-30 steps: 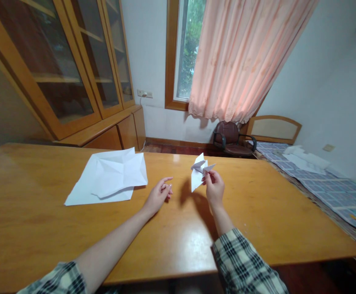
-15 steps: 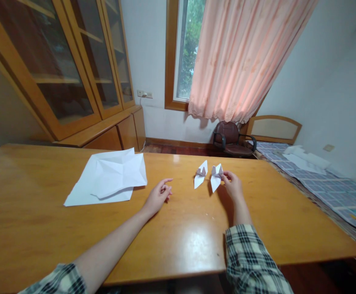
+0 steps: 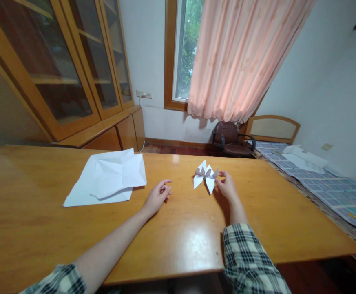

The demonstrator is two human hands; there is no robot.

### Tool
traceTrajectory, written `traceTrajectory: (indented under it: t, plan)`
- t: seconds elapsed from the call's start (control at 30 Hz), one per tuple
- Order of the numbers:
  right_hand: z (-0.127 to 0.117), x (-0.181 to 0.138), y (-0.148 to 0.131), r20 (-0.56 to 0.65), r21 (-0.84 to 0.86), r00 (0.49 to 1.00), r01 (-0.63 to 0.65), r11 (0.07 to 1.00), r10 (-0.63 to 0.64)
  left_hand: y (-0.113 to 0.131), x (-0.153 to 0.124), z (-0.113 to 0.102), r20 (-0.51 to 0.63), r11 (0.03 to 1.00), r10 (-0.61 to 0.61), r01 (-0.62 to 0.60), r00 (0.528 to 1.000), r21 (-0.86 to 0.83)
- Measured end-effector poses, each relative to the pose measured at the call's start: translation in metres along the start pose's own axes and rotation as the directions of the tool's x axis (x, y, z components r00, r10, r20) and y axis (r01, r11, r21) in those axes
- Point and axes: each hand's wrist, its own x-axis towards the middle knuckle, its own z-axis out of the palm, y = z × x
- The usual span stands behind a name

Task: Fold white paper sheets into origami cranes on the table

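Observation:
Two small folded white paper figures stand side by side on the wooden table (image 3: 27, 212). My right hand (image 3: 226, 187) pinches the tip of the right figure (image 3: 210, 179), pressing it up against the left figure (image 3: 200, 176). My left hand (image 3: 158, 196) rests on the table a little left of them, its fingers loosely curled and holding nothing. A creased white paper sheet (image 3: 110, 175) lies flat further left.
Tall wooden cabinets (image 3: 58, 65) with glass doors stand along the left wall. Beyond the table are a brown office chair (image 3: 231, 139), a window with a pink curtain (image 3: 239, 57), and a bed (image 3: 318, 179) at the right.
My right hand carried one figure out of the air, set it on the table right of the other, then slid it left until the two touch. My left hand stayed still.

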Motion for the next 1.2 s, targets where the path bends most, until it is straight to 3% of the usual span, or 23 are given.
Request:
traceTrajectory:
  t: [0.13, 0.2, 0.3, 0.43, 0.57, 0.83, 1.07, 1.2]
  plan:
    - [-0.011, -0.004, -0.015, -0.234, -0.061, 0.972, 0.001, 0.998, -0.016, 0.0, 0.0, 0.0, -0.008, 1.0, -0.002, 0.002, 1.0, 0.001]
    - [-0.014, -0.009, -0.031, -0.268, -0.095, 0.962, 0.033, 0.995, -0.058, 0.0, 0.0, 0.0, -0.007, 1.0, -0.001, 0.001, 1.0, -0.002]
    - [-0.006, -0.021, -0.058, -0.064, -0.229, 0.997, 0.034, 0.973, -0.05, 0.0, 0.0, 0.0, -0.009, 1.0, 0.001, -0.001, 1.0, -0.01]
    - [0.02, -0.033, -0.083, 0.136, -0.463, 0.983, -0.05, 0.885, 0.127, 0.001, 0.0, 0.001, -0.011, 1.0, -0.002, 0.002, 1.0, -0.023]
    - [0.035, -0.031, -0.09, 0.153, -0.575, 0.957, -0.116, 0.81, 0.246, 0.0, 0.0, 0.001, -0.005, 1.0, 0.002, -0.002, 1.0, -0.015]
    - [0.043, -0.024, -0.095, 0.117, -0.596, 0.948, -0.171, 0.784, 0.295, -0.003, 0.001, 0.001, 0.004, 1.0, 0.004, -0.003, 1.0, -0.019]
    - [0.05, -0.017, -0.087, 0.153, -0.553, 0.934, -0.189, 0.811, 0.322, -0.002, 0.0, 0.001, 0.006, 1.0, -0.013, 0.013, 1.0, -0.018]
    - [0.048, -0.018, -0.087, 0.229, -0.403, 0.949, -0.112, 0.908, 0.219, -0.003, 0.0, 0.0, -0.004, 0.999, -0.027, 0.027, 1.0, -0.04]
